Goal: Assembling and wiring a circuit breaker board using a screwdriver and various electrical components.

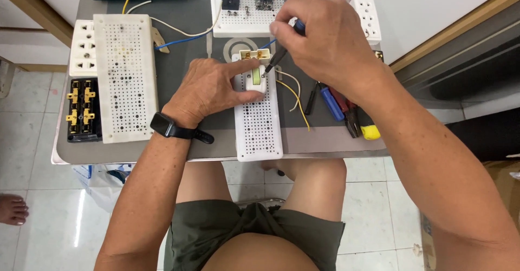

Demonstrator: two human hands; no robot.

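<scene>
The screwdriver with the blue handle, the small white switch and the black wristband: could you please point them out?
Blue-handled screwdriver [278, 56], head view, on its dark shaft.
Small white switch [255, 77], head view, on its body.
Black wristband [169, 126], head view, on its strap.

Bright, even daylight fills the scene, and shadows are soft and short. A white streak of glare lies on the floor tiles [80, 217] near left. Focus is sharp at centre; the edges bow slightly from wide-angle distortion.
</scene>
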